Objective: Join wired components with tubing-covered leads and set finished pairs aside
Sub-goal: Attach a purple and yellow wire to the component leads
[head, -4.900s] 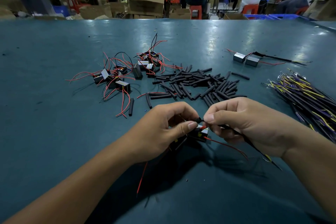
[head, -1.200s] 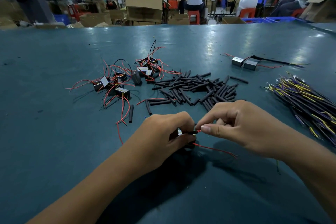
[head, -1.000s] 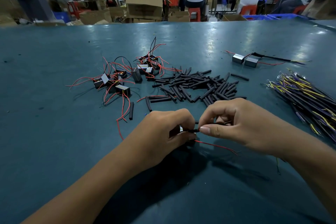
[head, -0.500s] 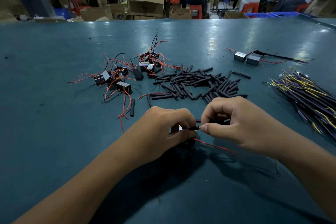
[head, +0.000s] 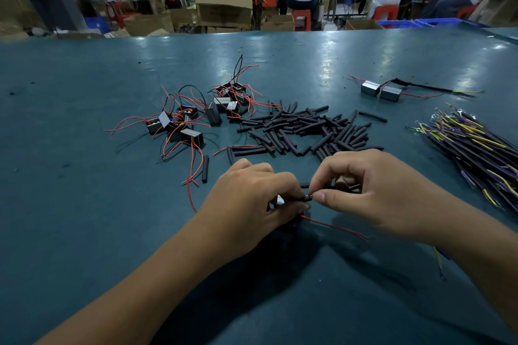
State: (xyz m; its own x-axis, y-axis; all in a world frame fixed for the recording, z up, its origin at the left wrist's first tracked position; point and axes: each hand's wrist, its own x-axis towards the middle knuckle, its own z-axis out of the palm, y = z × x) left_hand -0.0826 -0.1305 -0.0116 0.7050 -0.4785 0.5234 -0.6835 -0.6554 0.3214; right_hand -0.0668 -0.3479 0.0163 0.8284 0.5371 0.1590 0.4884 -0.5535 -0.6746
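Behind the teal table (head: 84, 204), workers sit. At 6 o'clock, left hand (head: 246, 204) grasps a component, right hand (head: 372, 193) pinches the black tubing (head: 305, 198). If the pinch slips, I think the tubing may slide off the red lead (head: 333, 226).

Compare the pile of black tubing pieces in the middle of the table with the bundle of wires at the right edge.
The black tubing pieces are short and lie scattered at many angles; the wire bundle holds long strands lying roughly parallel. The tubing pieces are plain black, while the wire bundle mixes black, yellow and purple. The wire bundle runs out of frame; the tubing pieces are fully in view. Both rest loose on the teal table.
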